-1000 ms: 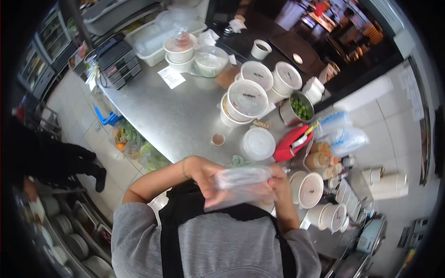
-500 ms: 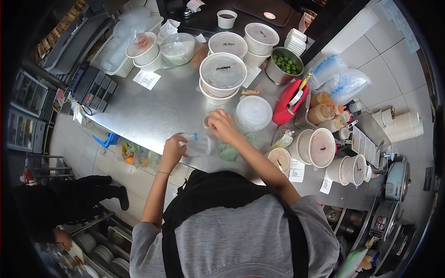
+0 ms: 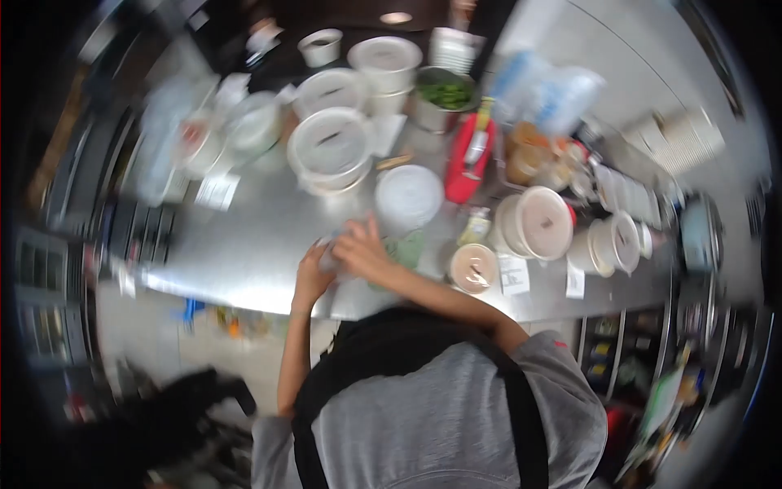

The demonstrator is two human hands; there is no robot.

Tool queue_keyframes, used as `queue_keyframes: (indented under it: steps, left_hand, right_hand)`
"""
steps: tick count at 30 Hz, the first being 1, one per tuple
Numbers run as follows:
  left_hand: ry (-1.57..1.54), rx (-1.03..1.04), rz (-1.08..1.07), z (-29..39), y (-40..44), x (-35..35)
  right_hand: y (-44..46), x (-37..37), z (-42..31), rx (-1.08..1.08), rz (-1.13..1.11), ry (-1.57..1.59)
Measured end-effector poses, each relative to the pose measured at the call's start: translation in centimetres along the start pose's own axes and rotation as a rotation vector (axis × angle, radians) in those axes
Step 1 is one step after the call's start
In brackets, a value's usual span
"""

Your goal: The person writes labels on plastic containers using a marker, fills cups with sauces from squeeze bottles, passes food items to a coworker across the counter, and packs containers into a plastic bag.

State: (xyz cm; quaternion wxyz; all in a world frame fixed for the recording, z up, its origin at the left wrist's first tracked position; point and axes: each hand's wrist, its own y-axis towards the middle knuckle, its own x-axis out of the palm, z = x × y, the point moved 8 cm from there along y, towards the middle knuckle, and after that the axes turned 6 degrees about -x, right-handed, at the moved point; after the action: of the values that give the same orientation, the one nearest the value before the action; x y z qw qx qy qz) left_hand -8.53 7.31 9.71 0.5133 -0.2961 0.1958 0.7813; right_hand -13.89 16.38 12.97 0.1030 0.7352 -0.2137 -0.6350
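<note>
My left hand [image 3: 313, 275] is at the front of the steel counter [image 3: 236, 253], its fingers curled at a small, pale, blurred thing, seemingly the clear plastic bag. Close against it, my right hand [image 3: 358, 247] reaches over the same thing with its fingers partly spread. A green cloth [image 3: 405, 249] lies beside my right wrist. Just beyond is a round white lid or lidded tub [image 3: 409, 197]. The small cup seen earlier is hidden now. Motion blurs the fingertips.
Stacked lidded tubs [image 3: 330, 147], a metal pot of green items [image 3: 444, 96] and a red container [image 3: 470, 159] stand farther back. Bottles [image 3: 529, 151] and more tubs [image 3: 544, 222] are on the right. A person in dark clothing [image 3: 179, 407] is at lower left.
The view has turned and shifted. My hands, apart half a second ago with the bag in the left and the right at the small cup, are now close together over the counter.
</note>
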Motion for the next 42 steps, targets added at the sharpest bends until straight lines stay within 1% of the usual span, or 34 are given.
queue_keyframes:
  steps: [1,2,3,4,5,6,7,8,10,12,13,15,16,19,20,22,23,24,25,27,28,30,31,32,34,35,37,38,39,40,41,42]
  left_hand:
    - [0.004,0.001,-0.011,0.1,0.3,0.0]
    - [0.006,0.016,-0.039,0.3,0.2,0.1]
    - [0.011,0.117,0.015,1.2,0.0,-0.6]
    - [-0.171,-0.074,-0.066,2.8,-0.4,-1.7]
    - [-0.375,0.06,-0.031,4.8,-1.0,-2.8]
    - [-0.399,0.133,-0.072,6.2,-1.8,-3.5]
    - [-0.501,0.172,-0.026,6.1,-2.5,-4.2]
    - [-0.656,0.212,0.103,3.5,-2.6,-4.8]
    - [-0.69,0.084,0.183,2.6,-2.7,-4.7]
    - [0.013,0.304,0.225,-5.6,-1.3,-0.9]
    - [0.052,0.249,0.148,-5.4,-1.2,0.2]
    - [-0.121,0.056,-0.025,-3.1,-1.5,2.1]
    - [-0.172,0.009,-0.076,-2.5,-1.4,2.5]
    - [-0.257,-0.068,-0.194,-1.3,-1.1,3.2]
    - [-0.271,-0.085,-0.227,-1.1,-0.9,3.6]
    - [-0.296,-0.111,-0.278,-0.7,-0.6,3.9]
    - [-0.299,-0.123,-0.292,-0.9,-0.7,3.9]
    - [-0.304,-0.136,-0.313,-0.7,-0.4,4.2]
    - [-0.306,-0.144,-0.328,-0.6,-0.3,4.3]
    - [-0.309,-0.149,-0.346,-0.7,-0.2,4.2]
    - [-0.311,-0.15,-0.354,-0.6,-0.1,4.2]
    - [-0.314,-0.154,-0.361,-0.7,0.2,4.0]
    - [-0.311,-0.161,-0.363,-0.8,0.2,3.8]
    - [-0.317,-0.175,-0.372,-0.9,0.0,3.9]
    - [-0.318,-0.21,-0.362,-0.9,-0.3,3.8]
    - [-0.318,-0.222,-0.359,-0.7,-0.3,3.8]
    - [-0.321,-0.241,-0.357,-0.6,-0.5,3.8]
    - [-0.326,-0.25,-0.351,-0.5,-0.7,3.8]
    - [-0.331,-0.264,-0.352,-0.5,-1.0,3.8]
    - [-0.331,-0.281,-0.357,-0.6,-1.2,3.8]
    - [-0.345,-0.295,-0.361,-0.4,-1.3,3.8]
    - [-0.357,-0.312,-0.357,-0.3,-1.4,3.7]
  right_hand:
    - [0.0,-0.1,0.1,0.012,0.006,-0.113]
    - [-0.1,-0.1,0.0,0.006,0.026,-0.088]
    - [-0.3,0.0,-0.2,0.005,0.045,-0.067]
    - [-0.4,0.2,-0.8,-0.048,0.079,-0.21]
    - [-0.8,1.6,-0.9,-0.053,0.134,-0.256]
    - [-0.9,2.6,-0.8,-0.027,0.111,-0.147]
    - [-0.7,4.8,-0.8,-0.025,-0.027,-0.107]
    - [-0.7,6.0,-0.7,-0.048,0.092,-0.141]
    - [-0.1,5.7,-0.1,0.019,0.108,-0.141]
    - [0.4,5.5,0.3,0.066,0.008,-0.02]
    - [0.5,5.8,0.3,0.093,0.018,-0.031]
    - [0.9,6.0,0.0,0.118,0.075,-0.018]
    - [1.3,6.3,0.2,0.125,0.081,-0.02]
    - [2.5,5.8,0.6,0.101,0.043,0.153]
    - [3.6,2.6,0.1,0.052,0.09,0.146]
    - [5.8,-7.0,-1.8,-0.061,0.241,0.046]
    - [6.3,-10.3,-2.5,-0.104,0.308,-0.024]
    - [6.7,-11.9,-3.0,-0.13,0.349,-0.079]
    - [6.3,-10.9,-2.8,-0.126,0.355,-0.083]
    - [5.1,-5.6,-4.3,-0.348,0.283,-0.311]
    - [5.1,-3.5,-4.0,-0.346,0.29,-0.319]
    - [6.0,-3.1,-4.1,-0.346,0.321,-0.156]
    - [7.2,-3.4,-3.8,-0.234,0.401,-0.181]
    - [7.9,-5.6,-4.8,-0.254,0.399,-0.158]
    - [6.5,-12.7,-3.4,0.024,0.77,0.229]
    - [5.5,-12.6,-3.7,0.038,0.435,0.309]
    - [2.9,10.4,0.0,0.444,1.034,0.334]
    - [3.2,7.2,0.2,0.606,0.748,0.46]
    - [3.0,3.6,-0.4,0.758,0.361,0.521]
    - [2.0,-1.3,-1.7,0.826,-0.022,0.523]
    - [4.8,-3.3,-3.5,0.174,-0.019,0.651]
    - [4.8,-7.1,-2.5,0.202,0.261,0.714]
